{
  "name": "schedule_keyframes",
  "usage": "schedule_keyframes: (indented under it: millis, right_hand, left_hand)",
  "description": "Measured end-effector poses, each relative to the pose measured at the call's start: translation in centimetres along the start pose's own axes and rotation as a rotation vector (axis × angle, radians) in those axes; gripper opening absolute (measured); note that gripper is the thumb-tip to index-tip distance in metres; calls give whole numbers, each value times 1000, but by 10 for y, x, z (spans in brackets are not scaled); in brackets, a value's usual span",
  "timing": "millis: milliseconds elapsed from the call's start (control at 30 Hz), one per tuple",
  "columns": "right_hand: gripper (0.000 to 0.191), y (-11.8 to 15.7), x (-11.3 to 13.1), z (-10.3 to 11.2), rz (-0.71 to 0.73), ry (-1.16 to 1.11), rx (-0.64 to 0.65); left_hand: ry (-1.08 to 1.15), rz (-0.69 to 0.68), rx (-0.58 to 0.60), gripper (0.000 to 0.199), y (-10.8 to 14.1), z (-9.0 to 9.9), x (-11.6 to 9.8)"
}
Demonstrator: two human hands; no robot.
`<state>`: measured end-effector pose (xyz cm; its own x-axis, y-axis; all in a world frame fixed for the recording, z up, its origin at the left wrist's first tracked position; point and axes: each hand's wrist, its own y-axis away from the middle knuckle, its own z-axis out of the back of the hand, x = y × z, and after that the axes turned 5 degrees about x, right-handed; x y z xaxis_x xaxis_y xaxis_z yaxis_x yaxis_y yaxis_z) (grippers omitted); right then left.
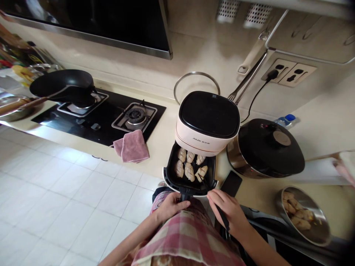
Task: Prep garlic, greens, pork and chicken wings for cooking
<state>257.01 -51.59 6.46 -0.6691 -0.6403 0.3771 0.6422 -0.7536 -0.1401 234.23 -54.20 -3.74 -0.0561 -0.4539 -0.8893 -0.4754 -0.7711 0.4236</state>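
My left hand point(174, 205) is wrapped round the black handle point(185, 197) of an air fryer basket point(191, 187), which is pulled partly out of the pink and black air fryer point(208, 118). Several pale, scored chicken pieces point(189, 171) lie in the basket in two rows. A dark utensil point(222, 216) is gripped in my right hand point(229, 210), just off the basket's front right corner. Its thin tip reaches the chicken piece point(201, 173) at the front right.
A steel bowl point(323, 225) with more chicken stands at the right, near a black phone point(232, 183) and a large lidded cooker point(270, 147). To the left are a pink cloth point(134, 146), a gas hob point(107, 127) and a black wok point(62, 83).
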Motion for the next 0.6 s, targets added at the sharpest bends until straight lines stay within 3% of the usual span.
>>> schedule_keyframes:
  millis: [167, 333, 467, 600]
  right_hand:
    - [27, 0, -3, 1, 0, -53, 6]
    - [22, 1, -3, 16, -56, -170, -3]
    - [15, -4, -11, 22, -87, -125, -117]
    - [14, -21, -29, 7, -73, -91, -246]
  left_hand:
    - [90, 1, 11, 45, 0, -1, -1]
    - [112, 21, 8, 44, 1, -1, 2]
    - [137, 44, 0, 44, 0, -2, 3]
    - [156, 50, 6, 45, 0, -2, 4]
